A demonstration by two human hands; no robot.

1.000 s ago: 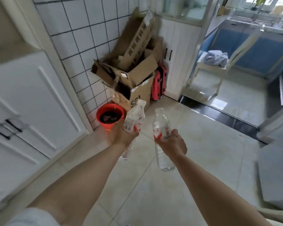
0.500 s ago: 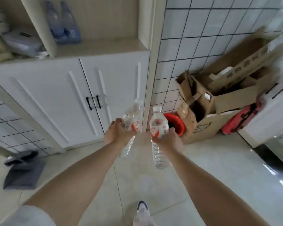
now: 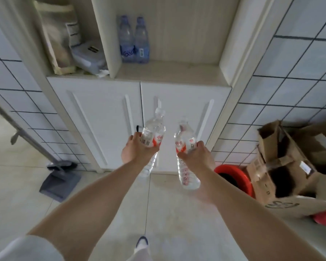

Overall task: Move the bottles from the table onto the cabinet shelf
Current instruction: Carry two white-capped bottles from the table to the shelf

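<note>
Facing the cabinet shelf (image 3: pixel 169 72): two clear bottles (image 3: pixel 153 137) are gripped by the left hand (image 3: pixel 137 153), one bottle (image 3: pixel 185 146) by the right hand (image 3: pixel 196 157); two blue bottles (image 3: pixel 134 40) are shelved.

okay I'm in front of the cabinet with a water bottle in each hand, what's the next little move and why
Probably raise both hands toward the open right-hand shelf compartment. The left hand and right hand each grip a clear red-labelled plastic bottle below shelf level, and bare board lies beside the two blue-labelled bottles.
</note>
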